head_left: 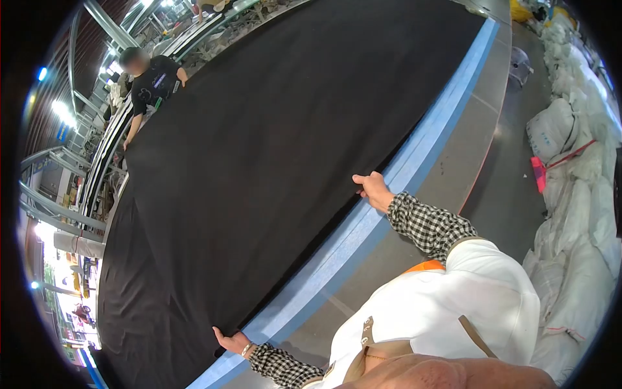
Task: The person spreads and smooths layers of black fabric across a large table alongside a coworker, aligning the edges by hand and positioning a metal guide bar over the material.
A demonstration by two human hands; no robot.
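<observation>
A wide black cloth (259,129) covers most of the long table, with soft wrinkles at its lower left. Along its near edge runs a strip of light blue material (324,262). My right hand (374,190) pinches the near edge of the black cloth beside the blue strip, thumb on top. Further down the same edge, my left hand (232,342) grips the cloth, its thumb on top and its other fingers mostly hidden. Both forearms cross over the blue strip.
Across the table a co-worker (155,81) in a dark shirt has their hands at the cloth's far edge. White sacks (570,259) are piled along the right, beyond a grey floor aisle (508,175). A fan (519,66) stands at the upper right. Metal rails (61,204) lie left.
</observation>
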